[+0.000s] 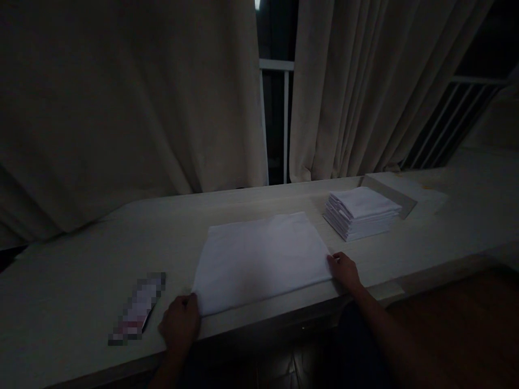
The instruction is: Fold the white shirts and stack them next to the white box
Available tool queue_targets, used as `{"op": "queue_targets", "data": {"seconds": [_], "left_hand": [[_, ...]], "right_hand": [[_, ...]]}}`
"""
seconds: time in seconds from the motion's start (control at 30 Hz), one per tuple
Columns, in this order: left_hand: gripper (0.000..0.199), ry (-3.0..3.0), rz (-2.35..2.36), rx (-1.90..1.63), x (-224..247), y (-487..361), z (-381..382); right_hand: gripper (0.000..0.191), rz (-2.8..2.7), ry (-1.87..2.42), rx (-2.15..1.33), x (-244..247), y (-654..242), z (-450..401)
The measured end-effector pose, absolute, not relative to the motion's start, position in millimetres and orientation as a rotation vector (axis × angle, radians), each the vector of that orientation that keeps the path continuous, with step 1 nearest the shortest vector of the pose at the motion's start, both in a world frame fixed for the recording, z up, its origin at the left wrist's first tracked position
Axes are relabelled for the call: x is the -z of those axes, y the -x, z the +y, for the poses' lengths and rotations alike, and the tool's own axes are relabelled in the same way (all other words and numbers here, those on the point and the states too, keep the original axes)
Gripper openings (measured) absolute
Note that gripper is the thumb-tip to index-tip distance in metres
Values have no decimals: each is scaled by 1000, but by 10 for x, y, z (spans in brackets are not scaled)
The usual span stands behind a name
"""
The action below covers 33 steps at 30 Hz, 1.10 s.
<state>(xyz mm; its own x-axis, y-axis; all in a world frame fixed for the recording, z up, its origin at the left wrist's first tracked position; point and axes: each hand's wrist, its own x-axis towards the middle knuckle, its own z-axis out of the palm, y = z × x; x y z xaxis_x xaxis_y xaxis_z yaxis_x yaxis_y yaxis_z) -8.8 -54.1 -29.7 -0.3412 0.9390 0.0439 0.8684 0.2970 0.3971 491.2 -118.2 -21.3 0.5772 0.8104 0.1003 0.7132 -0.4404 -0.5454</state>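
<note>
Your left hand (180, 322) and right hand (344, 272) each pinch a near corner of the white cloth (263, 262), likely to keep it taut and square on the surface (170, 227), well beside the folded stack (363, 213).

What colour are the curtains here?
Beige-brown, dim in this light; the curtains show in the head view.

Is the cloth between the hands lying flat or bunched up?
Flat: the white cloth lies smooth, left hand and right hand at its near corners.
</note>
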Motion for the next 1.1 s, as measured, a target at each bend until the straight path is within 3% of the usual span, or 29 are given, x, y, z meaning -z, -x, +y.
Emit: {"op": "queue_targets", "data": {"seconds": [0.13, 0.3, 0.43, 0.57, 0.83, 1.1], "left_hand": [[64, -1723, 2350, -485, 284, 125, -541], [57, -2035, 2449, -743, 200, -143, -691], [44, -2926, 1536, -683, 306, -725, -1009], [69, -3159, 1175, -598, 451, -1118, -1250], [76, -3137, 1247, -545, 619, -1048, -1217], [77, -3132, 1286, -563, 691, -1100, -1209]], "right_hand": [[29, -1237, 2333, -201, 127, -4894, -1174], [31, -1533, 2189, 211, -6, -4449, -1221], [40, -2075, 1681, 105, 135, -3666, -1377], [61, -2375, 1419, 1, 325, -3114, -1557], [72, -2462, 1533, -87, 228, -3324, -1687], [73, -2097, 2059, -27, 320, -4226, -1748]]}}
